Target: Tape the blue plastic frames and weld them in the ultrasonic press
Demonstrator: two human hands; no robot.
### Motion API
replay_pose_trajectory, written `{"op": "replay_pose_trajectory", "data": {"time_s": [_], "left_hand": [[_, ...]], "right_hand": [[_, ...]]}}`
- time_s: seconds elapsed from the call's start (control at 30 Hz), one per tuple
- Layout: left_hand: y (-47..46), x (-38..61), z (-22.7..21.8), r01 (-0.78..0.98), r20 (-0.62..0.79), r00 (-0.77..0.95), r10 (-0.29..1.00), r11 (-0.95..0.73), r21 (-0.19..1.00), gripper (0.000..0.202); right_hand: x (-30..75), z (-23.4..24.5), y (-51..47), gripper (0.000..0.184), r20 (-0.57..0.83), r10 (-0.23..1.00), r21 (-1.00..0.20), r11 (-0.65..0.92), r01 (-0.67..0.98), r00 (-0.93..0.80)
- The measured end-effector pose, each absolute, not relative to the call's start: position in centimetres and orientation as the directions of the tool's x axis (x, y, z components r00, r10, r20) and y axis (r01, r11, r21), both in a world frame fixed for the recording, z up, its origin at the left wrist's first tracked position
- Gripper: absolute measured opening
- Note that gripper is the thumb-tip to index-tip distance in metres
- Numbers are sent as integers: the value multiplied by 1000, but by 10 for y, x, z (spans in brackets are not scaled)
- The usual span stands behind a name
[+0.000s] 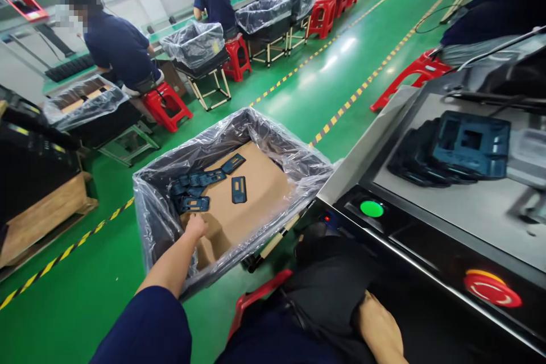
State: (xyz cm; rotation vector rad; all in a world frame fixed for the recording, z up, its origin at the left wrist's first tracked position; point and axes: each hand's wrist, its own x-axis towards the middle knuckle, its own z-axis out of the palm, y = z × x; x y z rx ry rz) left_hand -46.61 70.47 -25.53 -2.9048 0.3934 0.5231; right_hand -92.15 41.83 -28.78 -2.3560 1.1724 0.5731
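My left hand [197, 227] reaches down into a bin [149, 227] lined with clear plastic. Its fingers are drawn together at the near edge of a dark blue plastic casing [195, 203] with cut-out windows. More casings of this kind lie beyond it: an overlapping heap [187, 183] along the left wall, and two apart, one casing [233, 164] farther back and another casing [239, 189] near the middle. Brown cardboard [260, 182] covers the bin's floor. Low by my lap is my right hand [379, 324], against dark fabric; its fingers are hidden.
At right stands a machine with a green button [372, 209], a red emergency stop [492, 288] and stacked dark blue casings [471, 142]. Two people in dark blue sit along the left bench, near lined bins [196, 45] and red stools [166, 105]. Striped tape [336, 119] marks the green floor.
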Motion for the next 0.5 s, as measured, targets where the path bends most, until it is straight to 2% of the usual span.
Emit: {"op": "replay_pose_trajectory", "data": {"time_s": [0.3,0.5], "left_hand": [[703,-448,-275,-327,-340,907,-251,-926,-189,50],[697,-456,-277,-352,-375,891,-258,-912,-210,42]], "right_hand": [[-918,-292,415,34,-527,-614,-212,-575,-790,588],[-915,-300,413,34,-529,-635,-185,-562,-806,564]]}}
